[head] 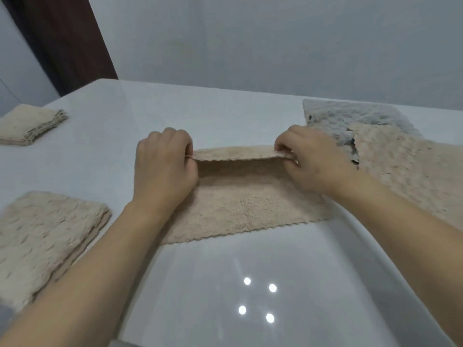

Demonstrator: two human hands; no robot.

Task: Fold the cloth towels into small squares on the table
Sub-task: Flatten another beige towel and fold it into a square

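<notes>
A beige fluffy towel (240,209) lies in the middle of the glossy white table (225,284). Its far edge is lifted off the table and curls toward me. My left hand (162,166) pinches that edge's left corner, and my right hand (315,159) pinches its right corner. The near part of the towel stays flat, with its scalloped edge toward me.
A folded beige towel stack (45,241) sits at the near left and another folded stack (30,123) at the far left. On the right lie an unfolded beige towel (411,176) over a grey one (355,116). A grey wall stands behind the table.
</notes>
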